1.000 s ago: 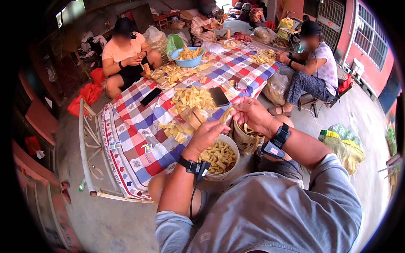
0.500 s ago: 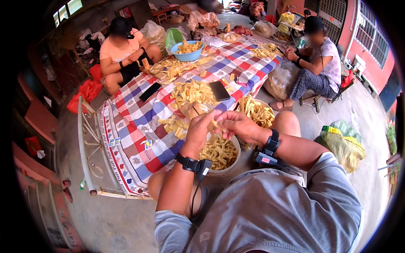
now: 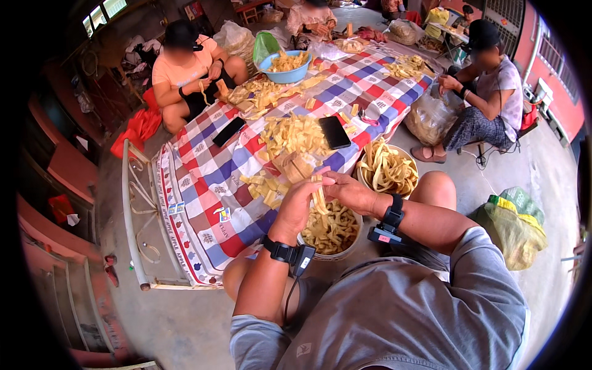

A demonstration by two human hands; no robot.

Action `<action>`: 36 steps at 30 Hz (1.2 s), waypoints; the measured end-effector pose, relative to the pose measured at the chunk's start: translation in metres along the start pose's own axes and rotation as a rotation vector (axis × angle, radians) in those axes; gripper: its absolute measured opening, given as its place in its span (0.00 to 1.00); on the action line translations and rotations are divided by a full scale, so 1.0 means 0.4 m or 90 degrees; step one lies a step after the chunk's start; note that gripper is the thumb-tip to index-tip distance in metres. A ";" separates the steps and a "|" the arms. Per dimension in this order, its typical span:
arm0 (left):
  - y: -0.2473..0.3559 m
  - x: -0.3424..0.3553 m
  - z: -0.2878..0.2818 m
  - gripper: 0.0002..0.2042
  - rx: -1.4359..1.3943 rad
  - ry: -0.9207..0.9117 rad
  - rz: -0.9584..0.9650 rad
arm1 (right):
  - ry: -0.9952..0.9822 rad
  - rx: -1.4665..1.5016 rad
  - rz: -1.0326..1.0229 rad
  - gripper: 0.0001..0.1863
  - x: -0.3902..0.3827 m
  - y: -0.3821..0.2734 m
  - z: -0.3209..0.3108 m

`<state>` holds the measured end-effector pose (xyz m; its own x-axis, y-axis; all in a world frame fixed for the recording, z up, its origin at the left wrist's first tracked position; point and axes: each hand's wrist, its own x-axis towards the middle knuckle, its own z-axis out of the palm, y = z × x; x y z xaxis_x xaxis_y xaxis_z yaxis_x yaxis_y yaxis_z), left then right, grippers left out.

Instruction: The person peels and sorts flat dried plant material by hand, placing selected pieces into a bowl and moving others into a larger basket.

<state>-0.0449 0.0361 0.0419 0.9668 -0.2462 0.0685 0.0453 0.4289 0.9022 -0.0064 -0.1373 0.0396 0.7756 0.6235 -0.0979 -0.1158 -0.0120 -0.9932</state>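
A pale yellow, flat strip (image 3: 319, 202) hangs folded between my two hands, above a white bucket (image 3: 356, 245). My left hand (image 3: 295, 205) is closed round the strip, its thumb and fingertips near the top. My right hand (image 3: 353, 195) meets it there with fingers bent and pinched at the strip; the exact grip is partly hidden. Short, twisted yellow pieces (image 3: 333, 227) fill the bucket under my hands. Beyond it, to the right, a second bucket (image 3: 414, 155) holds long loose yellow strips (image 3: 383, 169).
A checked cloth covers the low table (image 3: 197, 185), bearing yellow piece piles (image 3: 293, 135), two phones (image 3: 229, 132) (image 3: 335, 132) and a blue basin (image 3: 288, 76). Co-workers sit left (image 3: 191, 80), right (image 3: 493, 92) and at the far end (image 3: 311, 23). A filled sack (image 3: 509, 228) stands at right.
My view has shifted, so the table and people sit further right and lower. The strip now hangs down by my left palm, and my right fingers have straightened somewhat.
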 end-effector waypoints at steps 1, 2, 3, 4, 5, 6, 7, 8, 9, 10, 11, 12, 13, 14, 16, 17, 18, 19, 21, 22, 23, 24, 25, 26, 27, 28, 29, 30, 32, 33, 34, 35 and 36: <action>0.001 0.003 0.003 0.16 -0.013 0.008 -0.017 | -0.008 0.050 0.030 0.12 0.003 0.007 -0.008; 0.000 0.006 0.002 0.16 -0.019 0.007 -0.019 | -0.016 0.101 0.059 0.12 0.006 0.007 -0.012; 0.000 0.010 0.000 0.16 -0.025 0.006 -0.022 | -0.043 0.137 0.047 0.13 0.007 -0.002 -0.015; -0.002 0.014 -0.003 0.16 -0.032 0.004 -0.024 | -0.048 0.163 0.076 0.13 0.010 -0.006 -0.024; -0.009 0.020 -0.009 0.15 0.005 0.017 -0.027 | -0.053 0.189 0.104 0.13 0.011 -0.008 -0.036; -0.018 0.026 -0.017 0.15 0.042 0.030 -0.030 | -0.057 0.214 0.133 0.14 0.015 -0.008 -0.048; -0.024 0.031 -0.024 0.15 0.079 0.042 -0.034 | -0.049 0.210 0.153 0.12 0.020 -0.007 -0.059; -0.025 0.036 -0.021 0.14 0.097 0.056 -0.077 | -0.039 0.210 0.171 0.10 0.026 0.004 -0.076; -0.021 0.038 -0.014 0.14 0.114 0.069 -0.120 | -0.029 0.211 0.188 0.08 0.034 0.019 -0.095; -0.021 0.043 -0.011 0.13 0.132 0.082 -0.163 | -0.019 0.211 0.206 0.07 0.041 0.031 -0.112; -0.024 0.046 -0.017 0.13 0.144 0.100 -0.188 | -0.013 0.177 0.179 0.07 0.051 0.038 -0.122; -0.028 0.049 -0.024 0.12 0.157 0.117 -0.214 | -0.006 0.144 0.153 0.06 0.060 0.044 -0.132; -0.033 0.053 -0.029 0.11 0.169 0.134 -0.240 | 0.000 0.110 0.127 0.06 0.069 0.049 -0.143; -0.039 0.056 -0.031 0.11 0.169 0.156 -0.225 | 0.002 0.096 0.106 0.06 0.077 0.052 -0.150; -0.054 0.063 -0.028 0.09 0.171 0.199 -0.195 | 0.008 0.068 0.065 0.06 0.086 0.051 -0.165; -0.066 0.067 -0.022 0.09 0.247 0.205 -0.136 | 0.009 0.081 0.060 0.05 0.086 0.047 -0.173; -0.080 0.070 -0.012 0.09 0.323 0.209 -0.077 | 0.021 0.052 0.020 0.06 0.094 0.054 -0.178; -0.087 0.071 -0.008 0.08 0.399 0.212 -0.018 | 0.034 0.025 -0.020 0.06 0.102 0.062 -0.181; -0.092 0.073 -0.016 0.10 0.442 0.127 -0.093 | 0.056 -0.012 -0.087 0.05 0.112 0.082 -0.189; -0.094 0.072 -0.018 0.11 0.463 0.083 -0.130 | 0.065 -0.020 -0.114 0.04 0.118 0.095 -0.190; -0.076 0.068 0.004 0.13 0.320 0.096 -0.242 | 0.073 -0.028 -0.141 0.04 0.122 0.105 -0.190; -0.058 0.066 0.019 0.13 0.271 0.080 -0.272 | 0.070 -0.005 -0.135 0.04 0.123 0.110 -0.188; -0.041 0.063 0.029 0.14 0.221 0.065 -0.302 | 0.068 0.017 -0.130 0.04 0.122 0.116 -0.182; -0.031 0.061 0.032 0.15 0.172 0.051 -0.327 | 0.062 0.039 -0.126 0.04 0.122 0.115 -0.176; -0.037 0.057 0.026 0.16 0.159 0.040 -0.321 | 0.039 0.052 -0.075 0.04 0.117 0.113 -0.172; -0.048 0.050 0.017 0.17 0.146 0.029 -0.314 | 0.016 0.065 -0.023 0.05 0.107 0.108 -0.167; -0.054 0.046 0.014 0.18 0.134 0.016 -0.306 | -0.005 0.077 0.028 0.05 0.101 0.103 -0.166; -0.058 0.043 0.016 0.18 0.136 0.022 -0.273 | -0.033 0.072 0.077 0.06 0.100 0.109 -0.170; -0.064 0.041 0.024 0.17 0.142 0.031 -0.207 | -0.086 0.063 0.174 0.10 0.096 0.121 -0.179; -0.064 0.039 0.021 0.17 0.155 0.033 -0.196 | -0.091 0.070 0.177 0.12 0.090 0.120 -0.171; -0.065 0.036 0.016 0.17 0.169 0.034 -0.185 | -0.092 0.118 0.188 0.12 0.083 0.116 -0.167; -0.058 0.038 0.017 0.17 0.183 0.035 -0.173 | -0.093 0.166 0.198 0.12 0.075 0.094 -0.159; -0.050 0.038 0.023 0.17 0.194 0.049 -0.140 | -0.094 0.214 0.208 0.12 0.069 0.072 -0.152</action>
<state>-0.0335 0.0157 0.0288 0.9590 -0.2323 -0.1624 0.1879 0.0923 0.9778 0.0494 -0.1679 0.0045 0.5717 0.7342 -0.3663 -0.5512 0.0130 -0.8343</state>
